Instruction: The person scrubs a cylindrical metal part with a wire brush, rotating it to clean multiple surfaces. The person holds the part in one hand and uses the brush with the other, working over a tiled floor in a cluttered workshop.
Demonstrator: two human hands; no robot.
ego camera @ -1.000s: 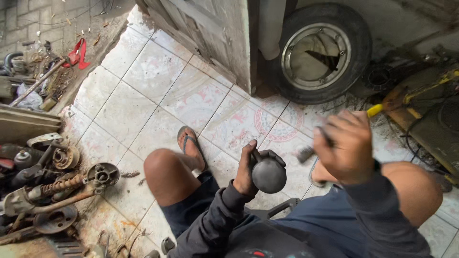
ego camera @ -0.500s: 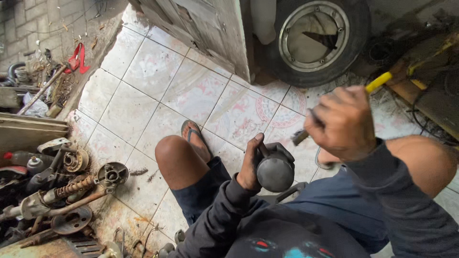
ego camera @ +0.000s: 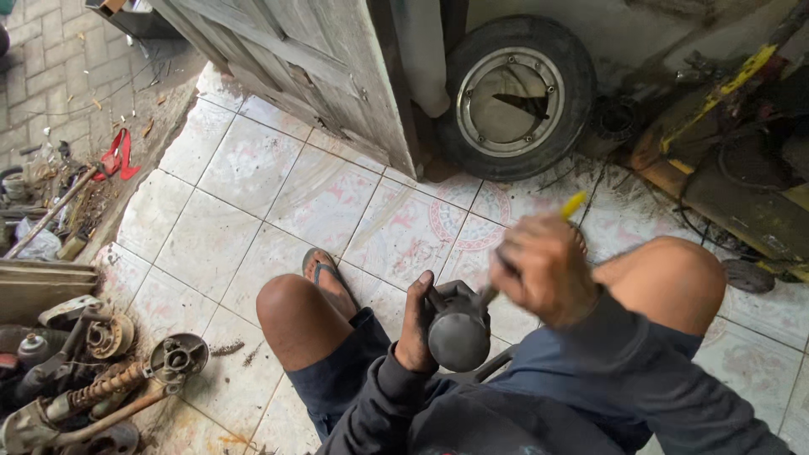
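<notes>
My left hand [ego camera: 417, 324] grips a rounded dark grey metal part [ego camera: 459, 337], held upright between my knees. My right hand [ego camera: 543, 270], blurred by motion, is closed on a tool with a yellow handle end [ego camera: 573, 205]; the tool's dark working end [ego camera: 487, 295] meets the top of the metal part. My left foot wears a sandal [ego camera: 327, 271] on the tiled floor. Both arms have dark sleeves.
A small tyre on a metal rim [ego camera: 514, 97] leans against the wall beside a wooden door [ego camera: 312, 67]. A pile of rusty machine parts with a spring [ego camera: 93, 379] lies at the lower left. Yellow-and-dark equipment [ego camera: 733, 168] and a small wheel [ego camera: 746, 275] sit at right.
My right hand has swung down and left, bringing the tool's end onto the metal part. The view has shifted, so the tyre and door appear lower in the frame.
</notes>
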